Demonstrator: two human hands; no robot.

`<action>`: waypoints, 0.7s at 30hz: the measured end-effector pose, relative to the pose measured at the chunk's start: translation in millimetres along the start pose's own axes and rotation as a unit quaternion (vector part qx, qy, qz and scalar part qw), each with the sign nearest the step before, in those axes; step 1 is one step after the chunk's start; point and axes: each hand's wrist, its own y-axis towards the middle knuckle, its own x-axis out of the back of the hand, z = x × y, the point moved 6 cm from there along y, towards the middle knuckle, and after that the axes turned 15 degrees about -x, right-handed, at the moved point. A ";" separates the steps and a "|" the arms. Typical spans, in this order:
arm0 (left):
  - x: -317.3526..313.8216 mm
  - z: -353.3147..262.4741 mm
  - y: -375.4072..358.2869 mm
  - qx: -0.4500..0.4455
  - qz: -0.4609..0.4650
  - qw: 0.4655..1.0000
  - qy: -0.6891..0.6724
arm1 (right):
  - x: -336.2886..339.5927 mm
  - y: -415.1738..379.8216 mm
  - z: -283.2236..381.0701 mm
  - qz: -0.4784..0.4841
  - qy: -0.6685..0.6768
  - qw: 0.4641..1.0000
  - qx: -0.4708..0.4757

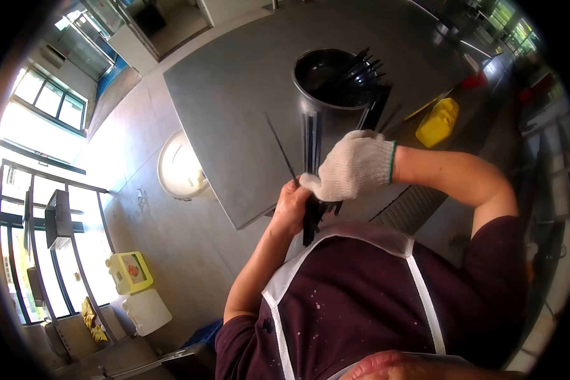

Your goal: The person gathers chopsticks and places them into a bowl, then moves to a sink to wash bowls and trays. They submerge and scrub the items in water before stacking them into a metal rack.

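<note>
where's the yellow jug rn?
Head view, upper right: the yellow jug sits on the grey table, right of the round black bin and just above the gloved forearm.

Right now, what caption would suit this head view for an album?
Gloved right hand and bare left hand grip a bundle of black sticks beside a metal bucket on a steel table.

White knit glove (354, 171) with green cuff, maroon shirt (367, 297), white apron straps (424, 297).

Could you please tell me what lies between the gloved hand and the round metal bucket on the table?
In the head view, dark flat strips span from the gloved hand to the bucket, crossing bare grey table.
</note>
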 end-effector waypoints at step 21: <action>26.9 -24.1 -8.7 -0.124 -0.014 0.992 0.016 | -71.5 -7.8 -246.2 0.241 -0.249 0.854 -0.387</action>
